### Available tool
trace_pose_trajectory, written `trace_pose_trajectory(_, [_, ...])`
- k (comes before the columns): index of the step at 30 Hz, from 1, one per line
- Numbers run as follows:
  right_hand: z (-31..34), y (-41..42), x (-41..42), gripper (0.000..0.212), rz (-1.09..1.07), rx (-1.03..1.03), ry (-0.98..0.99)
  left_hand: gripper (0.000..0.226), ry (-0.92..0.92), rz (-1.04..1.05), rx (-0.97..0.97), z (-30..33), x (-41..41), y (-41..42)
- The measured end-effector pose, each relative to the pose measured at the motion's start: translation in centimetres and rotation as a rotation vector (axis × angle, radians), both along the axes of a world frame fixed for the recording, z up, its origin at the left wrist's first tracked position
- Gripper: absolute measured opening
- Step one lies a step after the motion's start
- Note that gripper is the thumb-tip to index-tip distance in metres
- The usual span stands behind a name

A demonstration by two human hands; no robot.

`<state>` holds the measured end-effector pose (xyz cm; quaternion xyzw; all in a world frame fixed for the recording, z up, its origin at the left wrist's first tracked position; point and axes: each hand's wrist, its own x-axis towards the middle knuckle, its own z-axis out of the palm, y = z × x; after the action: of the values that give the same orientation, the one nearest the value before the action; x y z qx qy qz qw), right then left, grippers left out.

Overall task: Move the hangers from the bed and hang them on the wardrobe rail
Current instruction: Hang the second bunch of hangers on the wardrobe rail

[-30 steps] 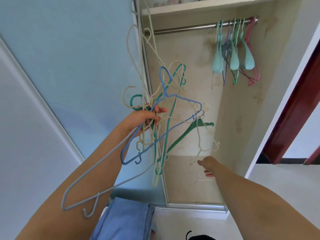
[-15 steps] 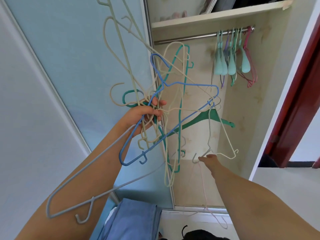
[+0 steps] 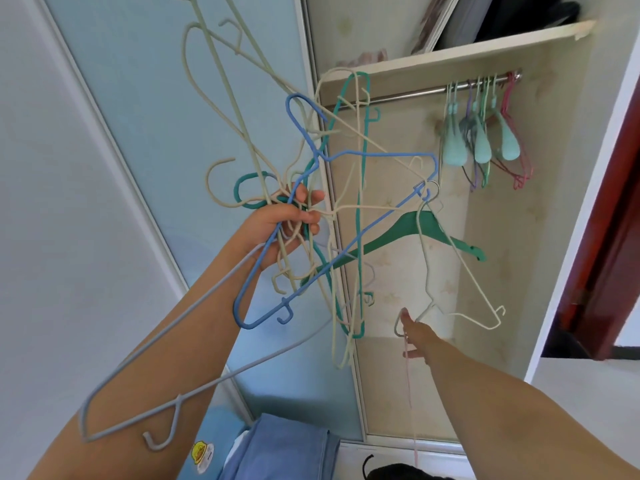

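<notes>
Since a second ago my right hand (image 3: 414, 336) has risen to pinch the white hanger (image 3: 450, 271) at 5 o'clock of the bundle (image 3: 329, 202), which my left hand (image 3: 287, 225) grips; untangling precedes the rail (image 3: 415, 95).

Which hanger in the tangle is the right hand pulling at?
The white wire hanger, lowest right of the bundle; the right hand pinches its hook, while the left hand grips the others.

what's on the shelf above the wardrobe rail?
On the shelf above the wardrobe rail: a dark bundle, a pale flat item leaning and pinkish fabric. The shelf edge hides their bases; anything further back is unseen.
</notes>
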<state>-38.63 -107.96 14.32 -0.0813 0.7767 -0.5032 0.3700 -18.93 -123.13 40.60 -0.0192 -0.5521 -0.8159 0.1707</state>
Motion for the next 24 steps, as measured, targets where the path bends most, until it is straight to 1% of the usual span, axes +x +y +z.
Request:
trace_pose_trajectory(4, [-0.2,1.2,1.0,0.094,0.023,-0.066,-0.108,0.038,0.01,0.007,0.021,-0.2,-0.2,-0.5])
trace_pose_trajectory(8, [-3.0,1.0,2.0,0.105,0.008,-0.145,-0.226,0.037,0.018,0.008,0.036,-0.3,-1.1,-0.4])
trace_pose_trajectory(10, [-3.9,0.8,2.3,0.105,-0.002,-0.166,-0.278,0.034,0.009,0.01,0.037,-0.4,-1.6,-0.2])
trace_pose_trajectory(12, [-4.4,0.7,2.7,0.095,0.016,-0.144,-0.294,0.033,-0.004,0.019,0.033,-0.5,-2.0,-0.2])
trace_pose_trajectory(15, [-5.0,1.4,3.0,0.063,0.116,-0.061,-0.289,0.036,-0.03,0.038,0.03,-0.9,-2.4,-0.3])
trace_pose_trajectory(17, [-5.3,2.0,3.3,0.035,0.122,-0.028,-0.225,0.037,-0.041,0.045,0.04,-1.3,-2.6,-0.4])
trace_pose_trajectory(19, [-5.4,2.5,3.4,0.016,0.07,-0.024,-0.094,0.038,-0.042,0.038,0.054,-1.6,-2.6,-0.4])
trace_pose_trajectory(21, [-5.1,2.7,3.3,0.014,-0.009,-0.033,0.017,0.042,-0.042,0.028,0.06,-1.9,-2.7,-0.5])
trace_pose_trajectory(24, [-4.3,2.6,2.6,0.025,-0.163,-0.101,0.019,0.048,-0.047,0.029,0.039,-2.1,-2.9,-0.6])
